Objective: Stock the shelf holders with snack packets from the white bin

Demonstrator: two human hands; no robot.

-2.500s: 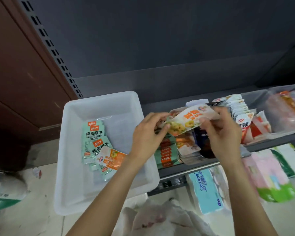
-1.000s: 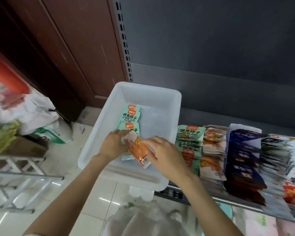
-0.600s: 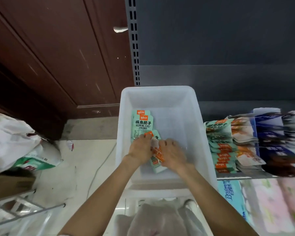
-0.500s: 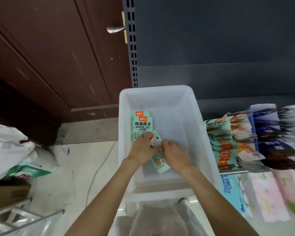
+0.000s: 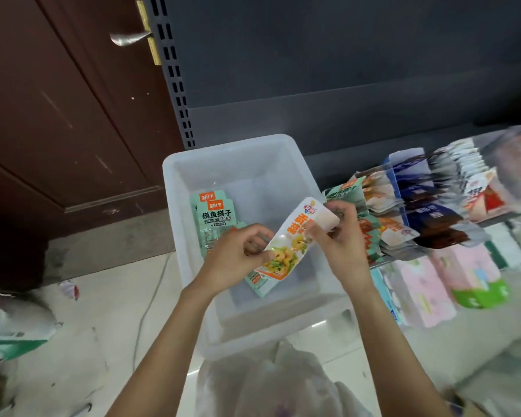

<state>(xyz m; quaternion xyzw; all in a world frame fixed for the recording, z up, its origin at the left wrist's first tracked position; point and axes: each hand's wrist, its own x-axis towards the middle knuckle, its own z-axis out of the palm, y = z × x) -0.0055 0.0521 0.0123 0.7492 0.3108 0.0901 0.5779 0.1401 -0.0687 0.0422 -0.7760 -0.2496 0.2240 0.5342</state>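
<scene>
A white and orange snack packet hangs tilted over the white bin. My left hand pinches its lower left edge and my right hand grips its upper right part. Green packets lie at the bin's left side, and another green one shows under the held packet. The shelf holders to the right carry rows of green, orange, dark blue and white packets.
A brown door with a metal handle stands at left. A perforated grey shelf upright rises behind the bin. Pink and green packages sit below the shelf. A white plastic bag lies near my body, and bags lie on the floor at left.
Both hands were down among the packets in the bin. They have risen with the white and orange packet held between them, toward the shelf side.
</scene>
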